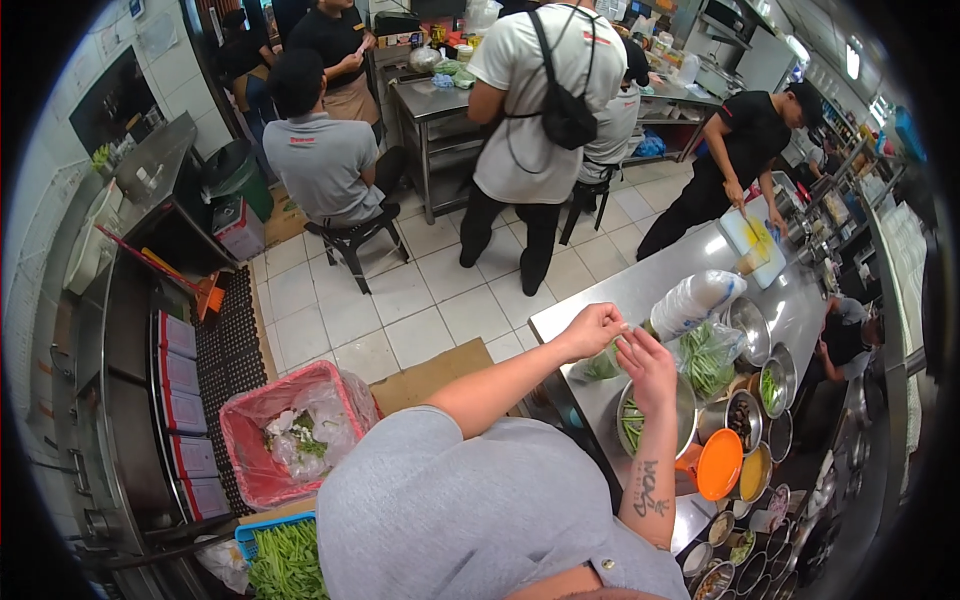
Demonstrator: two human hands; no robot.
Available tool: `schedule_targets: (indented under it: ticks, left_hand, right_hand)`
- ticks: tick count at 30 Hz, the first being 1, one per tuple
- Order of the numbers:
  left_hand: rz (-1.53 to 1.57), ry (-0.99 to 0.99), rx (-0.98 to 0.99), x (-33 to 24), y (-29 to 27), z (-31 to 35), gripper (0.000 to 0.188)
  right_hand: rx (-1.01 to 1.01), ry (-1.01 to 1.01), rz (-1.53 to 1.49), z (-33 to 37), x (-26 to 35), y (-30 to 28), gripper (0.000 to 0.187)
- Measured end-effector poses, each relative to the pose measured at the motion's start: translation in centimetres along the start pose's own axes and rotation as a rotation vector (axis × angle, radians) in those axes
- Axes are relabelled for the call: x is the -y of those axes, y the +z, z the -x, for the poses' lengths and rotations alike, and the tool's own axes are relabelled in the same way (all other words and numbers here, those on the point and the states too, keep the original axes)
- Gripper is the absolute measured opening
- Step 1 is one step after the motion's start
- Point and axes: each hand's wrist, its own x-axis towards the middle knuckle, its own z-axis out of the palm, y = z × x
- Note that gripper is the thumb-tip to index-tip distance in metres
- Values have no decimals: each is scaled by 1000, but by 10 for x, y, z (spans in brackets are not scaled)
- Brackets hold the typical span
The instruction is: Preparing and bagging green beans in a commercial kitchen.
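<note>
While the left hand [590,332] and right hand [648,368] nearly meet, fingers curled, I cannot tell whether they grip anything; beneath the right sits one bowl [686,416], near one bag [708,358] of greens and one orange disc [720,464].

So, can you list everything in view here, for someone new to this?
Counter: one, steel, right
Large bowl: one, steel, on counter
Bag of greens: at least one, clear, on counter
Plastic stack: one, whitish, on counter
Orange lid: one, orange, on counter
Small bowls: many, mostly steel, lower right
Board: one, white, counter's far end
Table: one, steel, top centre
People: at least six others, grey, white or black shirts, mostly top
Stools: two, black, under seated people
Red bin: one, red, floor left
Basket: one, blue, lower left
Broom: one, orange, left
Mat: one, black, left floor
Left hand: one, bare, above counter
Right hand: one, bare, above counter
</note>
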Motion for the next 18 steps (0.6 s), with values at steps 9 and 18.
schedule_targets:
  ticks: [9,18]
  left_hand:
    - [564,-220,519,-76,3,12,17]
    - [693,-327,783,-131,96,3,19]
  right_hand:
    - [-180,-287,468,78,-42,-24,90]
    - [208,-279,-1011,113,-35,-45,63]
